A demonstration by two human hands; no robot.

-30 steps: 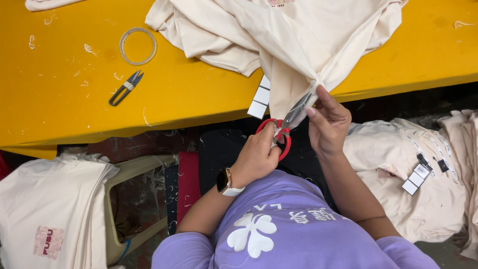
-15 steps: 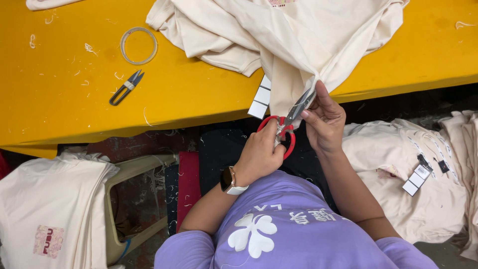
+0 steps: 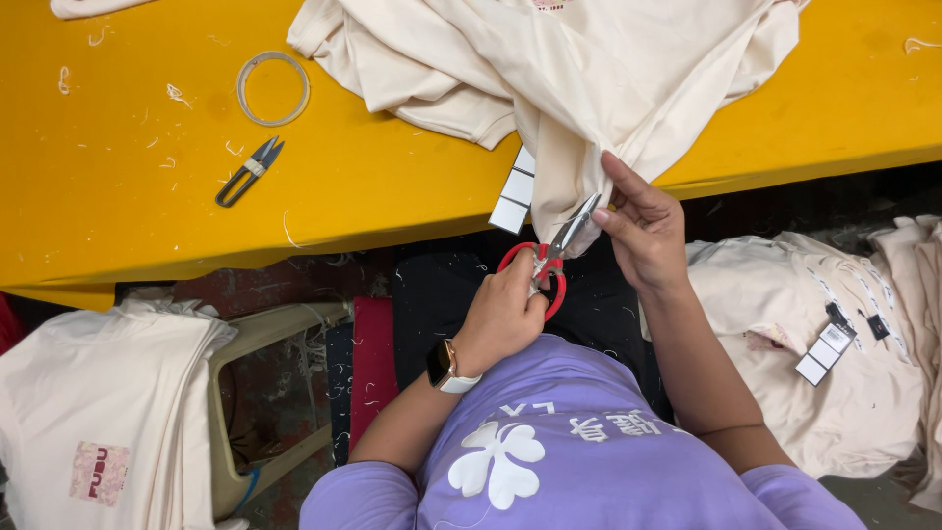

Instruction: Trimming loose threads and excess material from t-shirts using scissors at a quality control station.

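a cream garment (image 3: 589,59) is spread over the far edge of a yellow table (image 3: 392,186), and one fold of it hangs down over the near edge. two white rectangular tags (image 3: 514,191) hang just left of that fold, against the table's front. the fold's lower end is pinched between the fingers of the right hand (image 3: 643,231), which is closed on the cloth. red-handled scissors (image 3: 549,260) are gripped by the left hand (image 3: 505,314), fingers through the loops, and the blades are set against the hanging fold just below the right hand's fingertips; whether cloth or thread lies between the blades cannot be told. a watch (image 3: 446,365) with a white band is worn on the left wrist. on the table, well left of the garment, a black thread snip (image 3: 249,172) lies aslant, and a clear tape ring (image 3: 274,87) lies flat just beyond it; thread scraps are scattered around both. below the table at the right, a heap of cream garments (image 3: 834,363) is seen, with small white and black rectangular tags (image 3: 826,351) lying on top. at the lower left, a stack of folded cream garments (image 3: 98,412) is seen, the top one marked by a small pink square label (image 3: 98,473) near its corner. beside that stack a beige plastic stool (image 3: 260,393) stands, and a red strip (image 3: 373,358) lies next to it.
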